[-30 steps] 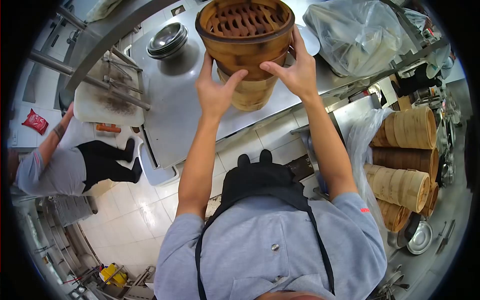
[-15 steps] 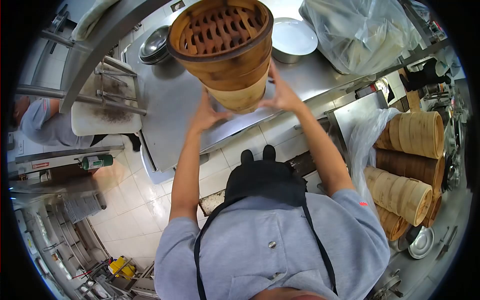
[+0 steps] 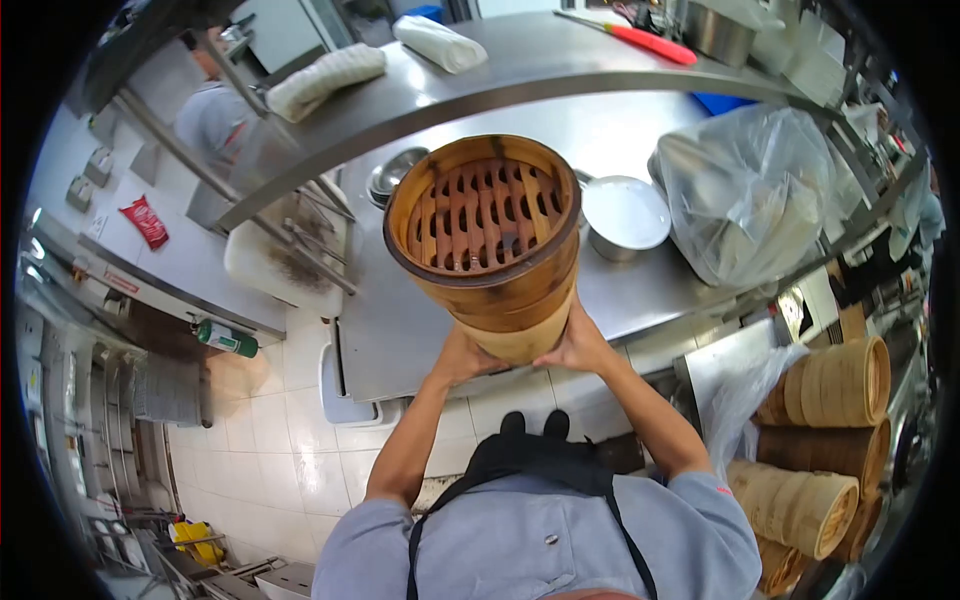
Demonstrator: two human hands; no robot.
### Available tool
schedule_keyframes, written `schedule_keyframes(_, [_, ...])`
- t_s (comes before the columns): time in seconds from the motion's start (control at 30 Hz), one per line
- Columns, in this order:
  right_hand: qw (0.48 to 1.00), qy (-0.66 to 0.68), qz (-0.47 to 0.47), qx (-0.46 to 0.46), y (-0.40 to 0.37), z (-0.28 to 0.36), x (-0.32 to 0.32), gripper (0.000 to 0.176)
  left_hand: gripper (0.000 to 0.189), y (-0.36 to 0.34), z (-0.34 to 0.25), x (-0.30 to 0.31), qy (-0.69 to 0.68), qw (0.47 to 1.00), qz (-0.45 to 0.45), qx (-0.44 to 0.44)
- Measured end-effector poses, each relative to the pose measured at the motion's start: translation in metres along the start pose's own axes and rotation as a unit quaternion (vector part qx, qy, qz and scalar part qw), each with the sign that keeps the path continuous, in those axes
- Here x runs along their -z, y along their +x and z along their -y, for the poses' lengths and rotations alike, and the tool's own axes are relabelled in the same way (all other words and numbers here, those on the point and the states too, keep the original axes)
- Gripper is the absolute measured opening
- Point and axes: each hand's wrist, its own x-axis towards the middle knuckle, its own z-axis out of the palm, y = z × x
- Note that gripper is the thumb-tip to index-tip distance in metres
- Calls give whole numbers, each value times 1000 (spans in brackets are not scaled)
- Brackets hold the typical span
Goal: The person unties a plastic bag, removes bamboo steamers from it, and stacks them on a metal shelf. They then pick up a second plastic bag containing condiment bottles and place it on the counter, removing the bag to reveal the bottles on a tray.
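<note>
A stack of round bamboo steamer baskets [image 3: 500, 290] stands between my two hands, with the slatted floor of the top basket facing up. The upper baskets are darkly stained, while the lowest part is paler. My left hand [image 3: 463, 358] is closed around the lower left side of the stack. On the lower right side, my right hand [image 3: 580, 345] grips the same pale basket. Some fingers of both hands are hidden behind the stack. Whether its base touches the steel table [image 3: 400, 340] cannot be made out.
Behind the stack are metal bowls [image 3: 397, 172] and a white round container [image 3: 627, 215]. A plastic-wrapped bundle [image 3: 745, 195] sits to the right. Overhead runs a steel shelf [image 3: 530, 85] with rolled cloths [image 3: 328, 80]. More steamer baskets [image 3: 825, 385] are piled at right. Another person [image 3: 212, 122] is at upper left.
The view has tipped up, so the shelf and its contents now show. The stack and both hands appear lower in the picture, with both hands still on the lower basket.
</note>
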Motion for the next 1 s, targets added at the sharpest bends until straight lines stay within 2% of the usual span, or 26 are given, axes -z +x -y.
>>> schedule_keyframes(0.07, [998, -6, 47, -51, 16, 44, 10, 148, 108, -16, -10, 12, 107, 989, -60, -82])
schedule_keyframes(0.2, [995, -33, 43, 82, 62, 98, 21, 145, 118, -48, -105, 28, 229, 942, -161, -185])
schedule_keyframes(0.27, [997, -37, 43, 52, 78, 135, 25, 142, 125, -68, -158, 37, 291, 933, -144, -158])
schedule_keyframes(0.3, [996, -17, 36, 80, 92, 153, 30, 141, 125, -77, -179, 40, 292, 929, -156, -167])
schedule_keyframes(0.37, [992, -7, 48, 120, 121, 186, 43, 140, 125, -89, -217, 46, 324, 897, -173, -247])
schedule_keyframes(0.47, [984, 29, 65, 166, 158, 241, 58, 136, 122, -103, -269, 57, 307, 898, -198, -246])
schedule_keyframes(0.53, [979, 47, 71, 186, 185, 269, 66, 133, 117, -118, -314, 56, 365, 863, -235, -260])
schedule_keyframes(0.6, [946, 56, 39, 317, 220, 297, 71, 123, 111, -128, -355, 60, 367, 856, -259, -255])
schedule_keyframes(0.63, [944, 54, 41, 324, 233, 318, 77, 123, 105, -132, -373, 63, 361, 858, -274, -241])
schedule_keyframes(0.7, [932, 19, 63, 357, 257, 361, 91, 111, 99, -138, -411, 72, 357, 852, -276, -264])
schedule_keyframes(0.73, [932, 16, 69, 355, 278, 376, 92, 106, 94, -141, -429, 78, 353, 848, -275, -284])
schedule_keyframes(0.8, [925, 49, 152, 346, 284, 423, 99, 94, 83, -151, -464, 93, 365, 840, -259, -307])
schedule_keyframes(0.87, [899, 53, 208, 383, 290, 458, 106, 94, 73, -162, -500, 123, 477, 774, -289, -300])
schedule_keyframes(0.9, [916, 51, 210, 339, 295, 471, 105, 90, 74, -164, -510, 131, 489, 749, -288, -343])
schedule_keyframes(0.93, [972, -123, 49, 193, 314, 496, 92, 86, 74, -166, -525, 139, 490, 746, -286, -348])
schedule_keyframes(1.0, [939, -95, 121, 307, 304, 513, 97, 83, 71, -173, -548, 151, 407, 797, -249, -370])
